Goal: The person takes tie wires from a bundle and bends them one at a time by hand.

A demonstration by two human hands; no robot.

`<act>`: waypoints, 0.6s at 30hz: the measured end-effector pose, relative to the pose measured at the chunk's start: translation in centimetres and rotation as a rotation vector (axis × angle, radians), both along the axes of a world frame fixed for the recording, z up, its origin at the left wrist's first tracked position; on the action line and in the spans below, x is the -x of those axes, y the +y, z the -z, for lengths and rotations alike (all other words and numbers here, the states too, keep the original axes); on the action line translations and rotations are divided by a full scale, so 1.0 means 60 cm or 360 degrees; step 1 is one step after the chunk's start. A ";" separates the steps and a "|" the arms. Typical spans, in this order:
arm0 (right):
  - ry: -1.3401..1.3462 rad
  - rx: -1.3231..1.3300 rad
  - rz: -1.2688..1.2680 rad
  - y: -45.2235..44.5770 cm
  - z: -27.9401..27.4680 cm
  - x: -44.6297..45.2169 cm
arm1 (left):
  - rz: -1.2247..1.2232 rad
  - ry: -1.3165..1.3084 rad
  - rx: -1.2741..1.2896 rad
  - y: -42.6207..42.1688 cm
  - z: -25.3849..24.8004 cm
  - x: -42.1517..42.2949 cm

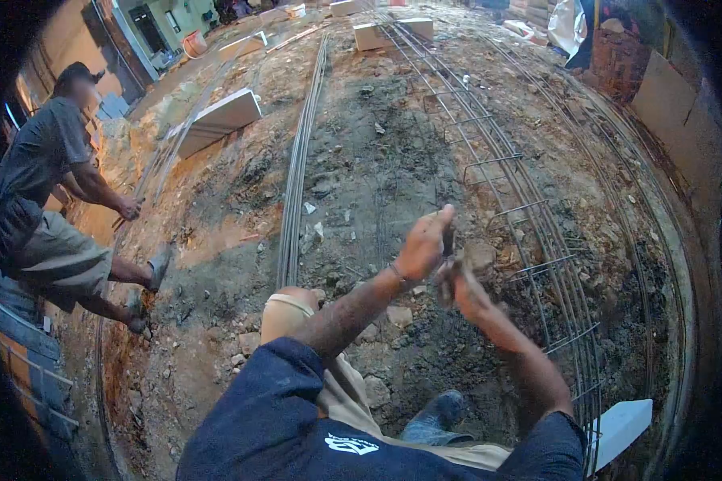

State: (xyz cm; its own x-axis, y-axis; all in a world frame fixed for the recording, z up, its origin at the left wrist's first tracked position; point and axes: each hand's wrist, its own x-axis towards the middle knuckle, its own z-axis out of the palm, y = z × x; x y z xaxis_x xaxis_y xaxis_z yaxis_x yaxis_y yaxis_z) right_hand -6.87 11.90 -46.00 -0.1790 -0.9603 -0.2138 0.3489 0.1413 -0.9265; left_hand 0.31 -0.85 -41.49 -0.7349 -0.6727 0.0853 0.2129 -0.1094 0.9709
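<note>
While a pale block (369,37) apparently props the rebar cage (521,204) off the ground (377,136), left hand (422,247) and right hand (471,295) nearly meet, grips unclear.

Reads dark navy on the wearer's shirt (257,417), with a white emblem (351,444) at the chest. Turns plain beige on the trousers (349,397) and dark blue-grey on the boot (440,415). Runs dull grey along the bundle of straight bars (301,168) and grey tinged with brown along the rebar cage (529,213), striped crosswise in a ladder pattern. Spreads mottled brown and tan over the ground (208,232), blackish grey down the middle. Shows bright white on the slab (624,431) at lower right. Shows dark grey on the co-worker's shirt (36,148), khaki on the shorts (60,250), orange-red on the far bucket (194,44).
</note>
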 end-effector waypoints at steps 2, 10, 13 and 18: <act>-0.0141 -0.0119 -0.0497 0.017 -0.027 -0.045 | 0.0071 -0.0123 -0.0874 0.009 -0.076 -0.014; -0.0906 0.0990 -0.0017 0.016 -0.234 -0.055 | 0.0551 0.0461 -0.1780 0.019 0.012 -0.006; -0.0631 0.1122 0.0659 -0.009 -0.268 -0.010 | 0.0365 0.0323 -0.1491 0.068 0.007 -0.004; 0.1263 0.0716 0.1727 -0.041 -0.144 0.074 | 0.0136 -0.0002 -0.0301 0.099 -0.009 -0.010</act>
State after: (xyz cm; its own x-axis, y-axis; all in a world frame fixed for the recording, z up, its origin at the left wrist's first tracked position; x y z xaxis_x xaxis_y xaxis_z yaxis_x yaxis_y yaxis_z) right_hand -11.29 9.46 -37.38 -0.7867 -0.2288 0.5733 -0.5348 -0.2113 -0.8181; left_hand 0.93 5.12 -40.95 -0.7900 -0.6120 -0.0375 0.1939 -0.3073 0.9317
